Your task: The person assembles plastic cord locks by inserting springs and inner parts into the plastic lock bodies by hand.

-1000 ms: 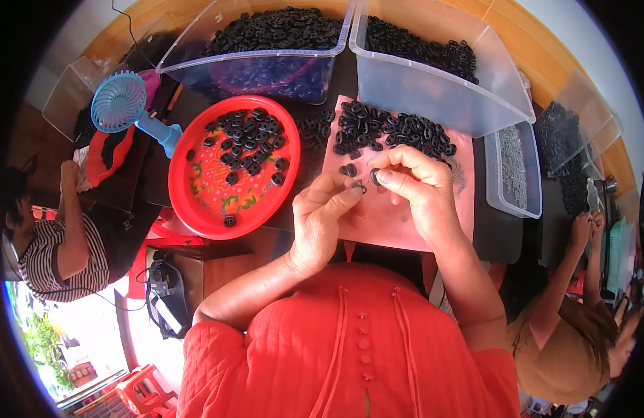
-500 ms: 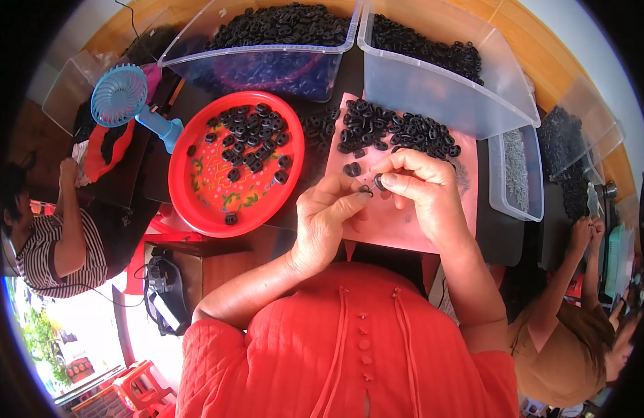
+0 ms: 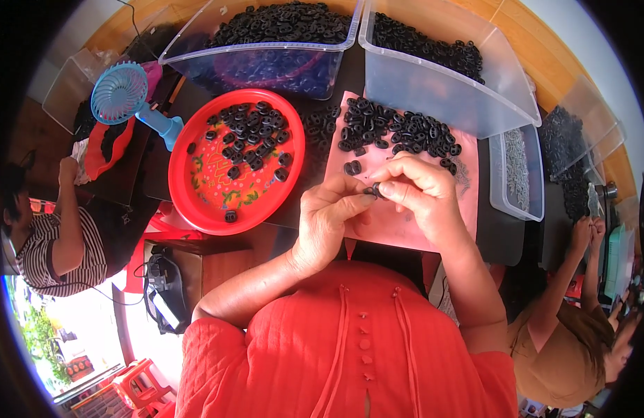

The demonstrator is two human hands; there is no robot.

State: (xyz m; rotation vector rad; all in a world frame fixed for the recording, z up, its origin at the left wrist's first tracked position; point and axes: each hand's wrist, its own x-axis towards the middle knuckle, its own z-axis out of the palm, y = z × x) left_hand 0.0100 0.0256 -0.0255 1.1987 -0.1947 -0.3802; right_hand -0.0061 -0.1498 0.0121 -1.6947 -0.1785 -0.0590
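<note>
Above the pink sheet (image 3: 405, 223) my two hands meet at the fingertips. My left hand (image 3: 330, 214) pinches a small dark part between thumb and forefinger, mostly hidden by the fingers. My right hand (image 3: 423, 189) is closed on a small black oval plastic piece (image 3: 376, 189), pressed against the left hand's part. Just beyond, a pair of black pieces (image 3: 352, 168) lies on the sheet. A heap of black plastic pieces (image 3: 419, 132) covers its far side. To the left, a red tray (image 3: 196, 216) with a printed pattern holds several finished-looking black pieces (image 3: 255, 136).
Two large clear bins (image 3: 440, 94) of black pieces stand at the back. A smaller clear box (image 3: 517, 174) of grey metal bits is at the right. A blue fan (image 3: 120, 95) stands beyond the tray. Co-workers sit at far left (image 3: 64, 237) and far right (image 3: 562, 334).
The part in my left hand and the oval piece in my right hand, slightly apart before, are now brought together. My right hand has dropped a little.
</note>
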